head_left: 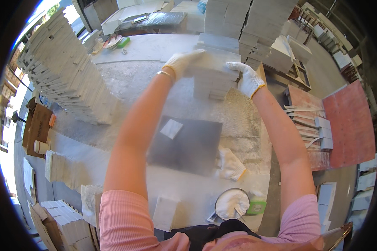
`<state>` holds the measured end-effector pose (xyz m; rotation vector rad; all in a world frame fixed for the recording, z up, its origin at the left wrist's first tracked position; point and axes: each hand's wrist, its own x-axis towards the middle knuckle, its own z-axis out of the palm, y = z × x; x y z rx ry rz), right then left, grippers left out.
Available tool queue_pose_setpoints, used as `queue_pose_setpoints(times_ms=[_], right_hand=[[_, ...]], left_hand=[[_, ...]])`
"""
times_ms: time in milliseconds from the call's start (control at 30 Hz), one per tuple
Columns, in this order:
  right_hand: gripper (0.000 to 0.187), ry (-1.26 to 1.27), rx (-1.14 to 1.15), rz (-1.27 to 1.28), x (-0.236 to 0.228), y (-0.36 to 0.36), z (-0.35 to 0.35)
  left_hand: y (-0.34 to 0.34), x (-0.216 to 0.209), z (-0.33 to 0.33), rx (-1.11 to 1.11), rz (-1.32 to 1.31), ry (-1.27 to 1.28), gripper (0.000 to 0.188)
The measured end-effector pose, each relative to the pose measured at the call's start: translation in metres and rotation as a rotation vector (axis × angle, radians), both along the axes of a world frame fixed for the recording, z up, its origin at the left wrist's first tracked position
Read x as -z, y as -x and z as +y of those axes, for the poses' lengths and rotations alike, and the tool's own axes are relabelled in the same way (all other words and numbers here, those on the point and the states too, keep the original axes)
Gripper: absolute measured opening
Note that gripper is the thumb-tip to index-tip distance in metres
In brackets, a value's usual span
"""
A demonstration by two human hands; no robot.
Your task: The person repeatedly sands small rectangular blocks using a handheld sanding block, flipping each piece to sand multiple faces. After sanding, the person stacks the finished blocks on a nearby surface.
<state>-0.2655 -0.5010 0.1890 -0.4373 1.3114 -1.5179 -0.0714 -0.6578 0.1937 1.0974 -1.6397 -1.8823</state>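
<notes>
white-gloved, uncurled hands (183,62) (249,78) at tiles (213,79)

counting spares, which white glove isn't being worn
The white glove lying by the right edge of the dark board; the left hand and right hand wear the others.

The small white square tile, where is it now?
In the head view, the small white square tile lies near the middle, on the upper left of the dark grey rectangular board, above and left of the unworn white cloth glove.
</notes>
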Motion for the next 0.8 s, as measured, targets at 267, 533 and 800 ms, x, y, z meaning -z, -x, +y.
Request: queue_pose_setpoints(times_ms=[267, 533, 800], right_hand=[[0.027, -0.089, -0.052, 0.026, -0.002, 0.013, -0.011], [0.030, -0.137, 0.006, 0.013, -0.014, 0.013, -0.016], [0.042, -0.156, 0.090, -0.002, -0.014, 0.009, -0.020]], left_hand=[[0.014, 0.017, -0.019, 0.122, 0.098, 0.099, 0.060], [0.024, 0.029, -0.034, 0.111, 0.019, 0.255, 0.065], [0.016, 0.014, -0.068, 0.273, -0.233, 0.557, 0.085]])
